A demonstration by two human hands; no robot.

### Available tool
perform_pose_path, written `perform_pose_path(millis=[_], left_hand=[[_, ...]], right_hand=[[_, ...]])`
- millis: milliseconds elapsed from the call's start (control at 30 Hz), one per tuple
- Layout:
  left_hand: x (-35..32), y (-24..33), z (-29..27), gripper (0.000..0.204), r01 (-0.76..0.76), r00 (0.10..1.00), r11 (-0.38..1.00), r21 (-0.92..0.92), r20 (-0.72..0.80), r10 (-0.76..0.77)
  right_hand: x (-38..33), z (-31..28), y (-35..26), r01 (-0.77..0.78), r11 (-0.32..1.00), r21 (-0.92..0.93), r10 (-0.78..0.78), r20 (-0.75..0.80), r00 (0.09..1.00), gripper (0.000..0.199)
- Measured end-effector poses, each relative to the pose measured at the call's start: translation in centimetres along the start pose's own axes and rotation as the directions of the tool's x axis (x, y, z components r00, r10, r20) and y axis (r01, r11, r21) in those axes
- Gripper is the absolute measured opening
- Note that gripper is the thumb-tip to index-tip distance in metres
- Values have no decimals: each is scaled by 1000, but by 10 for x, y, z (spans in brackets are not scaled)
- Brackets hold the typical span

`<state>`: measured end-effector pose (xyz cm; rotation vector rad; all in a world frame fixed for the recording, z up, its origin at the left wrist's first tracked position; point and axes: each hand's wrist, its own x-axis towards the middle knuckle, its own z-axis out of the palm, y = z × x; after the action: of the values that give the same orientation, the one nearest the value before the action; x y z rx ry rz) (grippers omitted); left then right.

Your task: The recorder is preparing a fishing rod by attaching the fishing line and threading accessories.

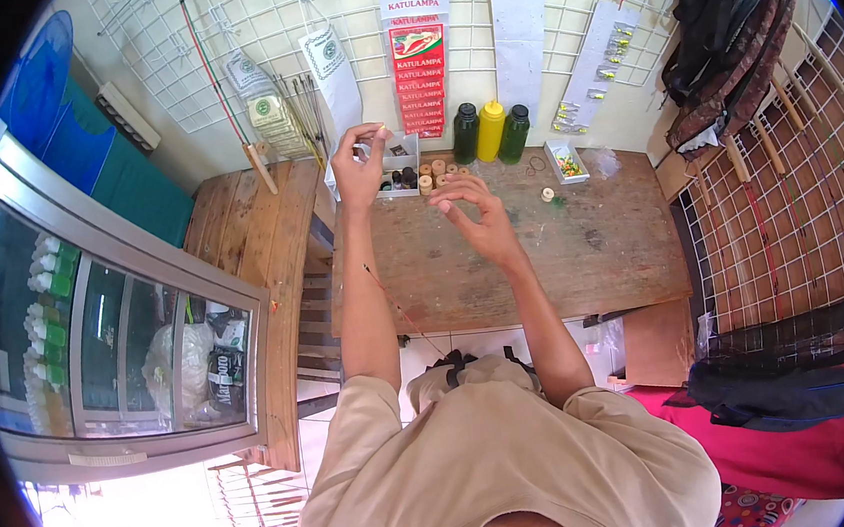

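Observation:
My left hand (pixel 360 163) is raised above the left side of the wooden table (pixel 503 276), thumb and forefinger pinched together. A tiny pale yellow speck shows at its fingertips, too small to name. Lower and to the right, my right hand (pixel 481 220) has its fingers curled, with thumb and forefinger close together; whatever they hold cannot be made out. Between my forearms a thin dark and reddish rod (pixel 401 310) slants up from my lap. Behind the hands are several wooden spools (pixel 426 185) and a white divided box (pixel 406 191) with small dark items.
Two dark green bottles (pixel 465 134) flank a yellow bottle (pixel 490 133) at the back. A small white box (pixel 566 163) holds colourful bits, near a lone spool (pixel 547 194). A glass cabinet (pixel 126 319) stands left; bags (pixel 784 382) and a wire rack (pixel 788 201) are right.

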<state>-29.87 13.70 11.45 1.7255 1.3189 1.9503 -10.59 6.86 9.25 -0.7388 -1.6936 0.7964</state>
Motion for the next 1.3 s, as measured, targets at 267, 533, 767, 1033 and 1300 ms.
perform_pose_path(millis=[267, 533, 767, 1033, 1300], left_hand=[[-24, -11, -12, 13, 102, 988, 994, -48, -110, -107], [-28, -12, 21, 15, 70, 932, 996, -48, -353, -83], [-29, -8, 56, 14, 100, 938, 991, -89, -324, -123], [-33, -11, 78, 15, 24, 958, 997, -77, -284, -46], [-38, -5, 79, 10, 42, 986, 989, -140, -153, -63]], right_hand=[[-8, 13, 2, -21, 1000, 1, 21, 22, 1000, 11], [-12, 12, -23, 51, 997, 55, -58, 138, 989, 23], [-12, 10, -43, 117, 993, -19, -112, 178, 978, 32], [-11, 9, -25, 110, 992, -65, -107, 52, 993, 14], [-5, -4, -4, 89, 987, -136, -95, -39, 995, 11]])
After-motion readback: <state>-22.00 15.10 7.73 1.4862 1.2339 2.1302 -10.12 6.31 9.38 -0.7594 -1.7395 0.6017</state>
